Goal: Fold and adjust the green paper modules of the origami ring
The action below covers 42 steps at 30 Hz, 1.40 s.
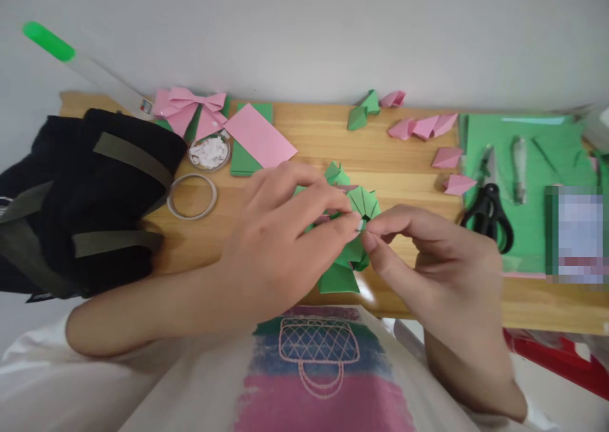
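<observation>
Under my left hand [290, 235] lies a folded green paper piece [364, 202] with pleats that fan round a small dark hole. The left fingers press and hold it against the table, hiding much of it along with some pink paper. My right hand [438, 261] is closed in a pinch at the hole's edge. A small white strip [360, 226] shows there, between the left fingertip and the right thumb and finger. Its far end is hidden. More green folded paper [340, 278] sticks out below the left hand.
Pink folded pieces [423, 127] and green ones [364, 110] lie toward the wall. Black-handled scissors [488, 207] rest on a green sheet [523, 130] at right. A tape ring [191, 196], a dish of white scraps [209, 151], a pink bow [195, 105] and a black bag [95, 197] are left.
</observation>
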Tool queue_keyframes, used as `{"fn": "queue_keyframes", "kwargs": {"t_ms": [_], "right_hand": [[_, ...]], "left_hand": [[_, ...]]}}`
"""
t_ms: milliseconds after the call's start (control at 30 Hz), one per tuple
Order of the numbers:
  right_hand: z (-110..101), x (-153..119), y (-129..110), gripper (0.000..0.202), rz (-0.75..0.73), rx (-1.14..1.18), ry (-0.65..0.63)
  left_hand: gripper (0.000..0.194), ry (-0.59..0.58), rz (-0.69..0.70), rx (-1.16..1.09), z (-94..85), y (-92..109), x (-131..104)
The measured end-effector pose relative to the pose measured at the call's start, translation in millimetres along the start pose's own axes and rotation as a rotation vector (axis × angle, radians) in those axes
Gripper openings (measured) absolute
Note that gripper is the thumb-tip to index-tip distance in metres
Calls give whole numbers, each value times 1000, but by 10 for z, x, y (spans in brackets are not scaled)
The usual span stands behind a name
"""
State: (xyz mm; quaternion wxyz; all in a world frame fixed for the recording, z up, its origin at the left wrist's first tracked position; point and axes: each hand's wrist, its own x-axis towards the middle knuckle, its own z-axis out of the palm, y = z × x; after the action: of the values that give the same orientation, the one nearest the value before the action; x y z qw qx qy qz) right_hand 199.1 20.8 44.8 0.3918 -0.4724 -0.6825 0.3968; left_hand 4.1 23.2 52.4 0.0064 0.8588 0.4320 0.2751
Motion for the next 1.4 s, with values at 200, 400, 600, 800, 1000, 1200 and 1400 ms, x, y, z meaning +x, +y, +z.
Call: {"fn": "queue_keyframes", "kwargs": {"t_ms": [200,400,600,800,1000,1200,1400], "right_hand": [[-12,-8,-73,14,-103,-177,-20],[-17,-26,-141,12,-104,-318,-36],[-21,-9,-154,14,-82,-325,-51],[-25,-26,-120,14,-105,-306,-68],[-32,-23,-94,14,-115,-305,-46],[-36,-7,-90,14,-148,-300,-43],[-30,5,-98,15,-133,-310,-47]], "left_hand": [[10,-13,23,-10,7,-9,-3],[8,-1,26,-22,20,13,5],[3,14,41,-56,36,0,17],[10,-44,38,-113,19,-34,44],[13,-34,68,-106,25,-78,37],[9,-53,64,-78,4,-68,26],[11,-54,64,-77,21,-78,18]]}}
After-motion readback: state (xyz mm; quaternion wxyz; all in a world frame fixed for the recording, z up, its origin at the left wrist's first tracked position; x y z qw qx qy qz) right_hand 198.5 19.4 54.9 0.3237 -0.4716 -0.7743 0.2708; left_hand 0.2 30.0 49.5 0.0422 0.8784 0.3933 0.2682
